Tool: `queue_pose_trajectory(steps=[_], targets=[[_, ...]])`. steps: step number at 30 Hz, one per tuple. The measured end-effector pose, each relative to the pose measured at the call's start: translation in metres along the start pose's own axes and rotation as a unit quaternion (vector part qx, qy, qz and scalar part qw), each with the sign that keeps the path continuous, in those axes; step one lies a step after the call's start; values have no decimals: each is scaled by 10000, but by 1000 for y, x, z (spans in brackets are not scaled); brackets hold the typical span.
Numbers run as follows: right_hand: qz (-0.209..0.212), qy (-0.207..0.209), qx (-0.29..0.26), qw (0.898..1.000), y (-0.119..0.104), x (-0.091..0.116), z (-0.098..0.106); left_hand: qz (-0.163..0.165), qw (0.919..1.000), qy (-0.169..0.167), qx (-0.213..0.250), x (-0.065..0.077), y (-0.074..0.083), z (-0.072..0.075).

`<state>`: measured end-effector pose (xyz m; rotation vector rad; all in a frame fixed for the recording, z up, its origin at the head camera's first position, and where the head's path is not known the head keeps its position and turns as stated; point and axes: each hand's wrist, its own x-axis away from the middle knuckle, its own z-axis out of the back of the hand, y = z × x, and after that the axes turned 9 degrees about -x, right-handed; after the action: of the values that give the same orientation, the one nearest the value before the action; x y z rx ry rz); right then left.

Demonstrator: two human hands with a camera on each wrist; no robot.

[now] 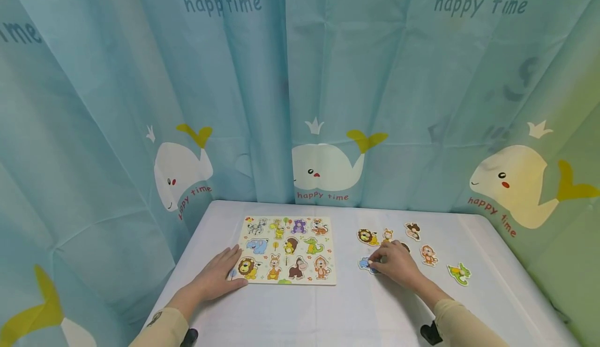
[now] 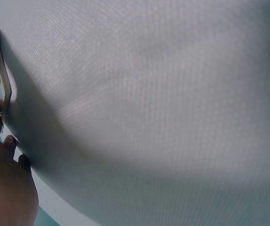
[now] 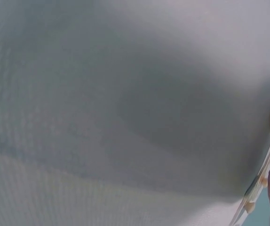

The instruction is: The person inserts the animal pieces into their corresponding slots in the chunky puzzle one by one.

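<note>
A flat animal puzzle board (image 1: 287, 236) lies left of the table's middle, showing a zebra, giraffe, elephant, lion and other animals. My left hand (image 1: 216, 274) rests on its lower left corner, fingers spread along the left edge and thumb at the lower edge. To the right of the board, my right hand (image 1: 395, 261) pinches a blue elephant puzzle piece (image 1: 363, 263) between thumb and forefinger, low at the table. The hand covers part of that piece. In the left wrist view, fingers of the left hand (image 2: 5, 183) touch the board's edge.
Around my right hand lie loose puzzle pieces: a lion (image 1: 367, 237), a kangaroo (image 1: 387, 234), a brown animal (image 1: 413, 231), a monkey (image 1: 428, 255) and a green crocodile (image 1: 459, 273). A dark piece (image 1: 405, 247) is partly hidden behind the hand. A whale-print curtain (image 1: 262, 102) encloses the white table (image 1: 300, 315).
</note>
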<state>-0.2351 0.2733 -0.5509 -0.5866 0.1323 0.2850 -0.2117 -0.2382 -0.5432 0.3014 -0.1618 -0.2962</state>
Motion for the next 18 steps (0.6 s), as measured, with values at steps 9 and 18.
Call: queue_pose_trajectory(steps=[9, 18], targets=[[35, 49, -93, 9999, 2, 0, -1, 28, 10000, -37, 37, 1, 2, 1], [-88, -42, -159, 9998, 2, -1, -2, 13, 10000, -26, 16, 1, 3, 2]])
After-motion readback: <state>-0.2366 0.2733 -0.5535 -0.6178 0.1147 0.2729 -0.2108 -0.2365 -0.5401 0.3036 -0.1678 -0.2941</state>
